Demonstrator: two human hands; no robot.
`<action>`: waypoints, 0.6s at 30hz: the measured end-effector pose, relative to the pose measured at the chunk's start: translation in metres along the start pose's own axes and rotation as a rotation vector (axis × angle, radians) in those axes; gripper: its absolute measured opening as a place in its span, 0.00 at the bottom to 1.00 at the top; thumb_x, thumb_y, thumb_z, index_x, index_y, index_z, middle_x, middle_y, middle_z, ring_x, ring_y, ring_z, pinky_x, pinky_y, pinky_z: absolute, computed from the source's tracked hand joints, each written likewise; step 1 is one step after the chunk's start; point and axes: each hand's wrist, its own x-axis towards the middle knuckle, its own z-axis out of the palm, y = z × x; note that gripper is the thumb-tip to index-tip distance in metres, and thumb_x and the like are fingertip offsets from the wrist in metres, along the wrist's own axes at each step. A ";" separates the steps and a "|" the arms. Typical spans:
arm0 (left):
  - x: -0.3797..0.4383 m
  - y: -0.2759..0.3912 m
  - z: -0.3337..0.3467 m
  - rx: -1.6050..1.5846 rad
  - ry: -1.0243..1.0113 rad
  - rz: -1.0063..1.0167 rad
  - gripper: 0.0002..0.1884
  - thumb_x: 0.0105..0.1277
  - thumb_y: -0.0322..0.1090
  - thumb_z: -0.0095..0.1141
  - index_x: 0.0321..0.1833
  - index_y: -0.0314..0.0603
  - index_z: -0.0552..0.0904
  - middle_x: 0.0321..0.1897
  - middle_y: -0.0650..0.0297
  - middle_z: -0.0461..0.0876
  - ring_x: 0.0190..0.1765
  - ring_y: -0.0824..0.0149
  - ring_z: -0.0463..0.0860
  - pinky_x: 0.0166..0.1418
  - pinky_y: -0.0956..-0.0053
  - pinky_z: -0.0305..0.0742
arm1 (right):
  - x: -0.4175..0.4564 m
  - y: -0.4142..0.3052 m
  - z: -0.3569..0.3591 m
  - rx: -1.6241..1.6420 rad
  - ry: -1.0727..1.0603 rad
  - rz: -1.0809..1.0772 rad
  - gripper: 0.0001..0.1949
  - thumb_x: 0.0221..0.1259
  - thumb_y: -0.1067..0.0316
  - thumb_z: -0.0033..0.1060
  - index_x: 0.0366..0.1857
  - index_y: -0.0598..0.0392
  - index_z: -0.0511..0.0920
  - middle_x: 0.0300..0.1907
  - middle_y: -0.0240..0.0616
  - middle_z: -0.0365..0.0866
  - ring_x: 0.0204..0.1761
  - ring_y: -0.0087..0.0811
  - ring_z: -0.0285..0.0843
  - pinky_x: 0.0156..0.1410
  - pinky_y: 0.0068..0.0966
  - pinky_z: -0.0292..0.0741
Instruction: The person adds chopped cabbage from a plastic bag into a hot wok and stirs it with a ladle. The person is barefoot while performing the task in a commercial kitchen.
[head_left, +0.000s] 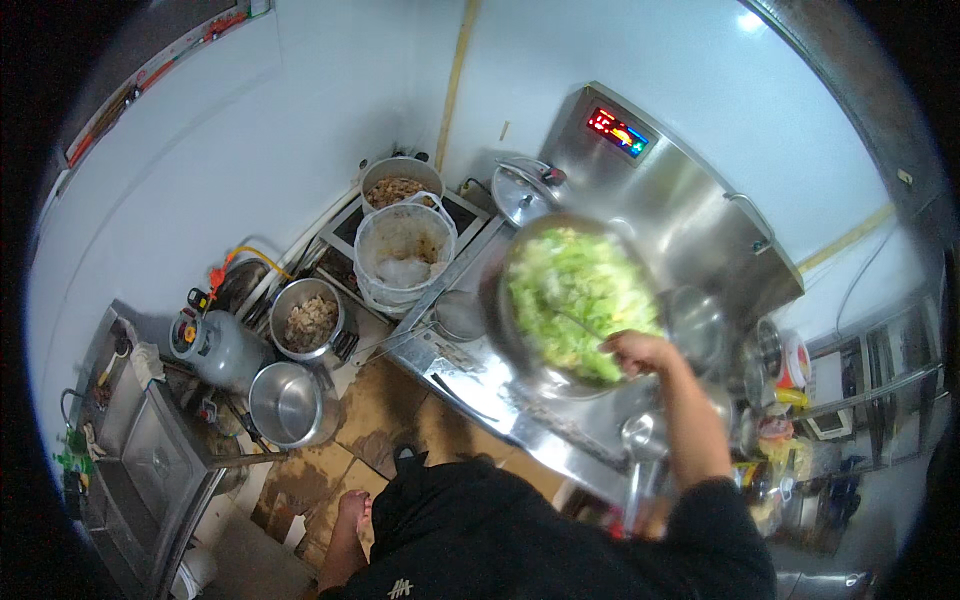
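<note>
My right hand (634, 352) grips the thin handle of a cooking utensil (577, 322) over a large wok (495, 300). Chopped green leafy vegetables (574, 292) fill the wok, blurred by motion, and the utensil's head is hidden among them. The wok sits on a stainless-steel stove (450, 367). Away from the stove, my left hand (356, 510) hangs low at my side with its fingers curled, and I see nothing held in it.
A bag-lined bucket (405, 274), a pot of brown food (364, 187) and a pressure-cooker lid (521, 195) stand behind. Leftward are a second food pot (281, 322), an empty metal pot (289, 405), a gas cylinder (225, 349) and a sink (154, 442). A ladle (643, 442) lies at right.
</note>
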 end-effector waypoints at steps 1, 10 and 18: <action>-0.006 0.019 0.005 -0.019 -0.041 -0.007 0.06 0.66 0.37 0.50 0.32 0.47 0.78 0.21 0.66 0.75 0.18 0.69 0.70 0.18 0.72 0.60 | -0.006 0.007 -0.007 0.043 -0.006 -0.011 0.10 0.71 0.57 0.51 0.33 0.49 0.68 0.15 0.24 0.62 0.11 0.17 0.59 0.14 0.17 0.57; -0.009 0.064 0.048 -0.128 -0.137 0.213 0.02 0.65 0.26 0.54 0.33 0.40 0.77 0.18 0.67 0.68 0.17 0.71 0.66 0.18 0.73 0.58 | 0.049 0.029 0.044 -0.526 0.443 -0.367 0.19 0.63 0.56 0.57 0.48 0.62 0.74 0.32 0.51 0.81 0.29 0.46 0.81 0.33 0.40 0.76; -0.023 0.035 0.015 -0.153 -0.271 0.112 0.14 0.67 0.30 0.48 0.20 0.47 0.71 0.14 0.70 0.63 0.14 0.72 0.61 0.17 0.73 0.52 | 0.100 0.072 0.106 -0.841 0.502 -0.243 0.16 0.66 0.66 0.42 0.51 0.63 0.73 0.49 0.60 0.81 0.52 0.54 0.81 0.56 0.44 0.77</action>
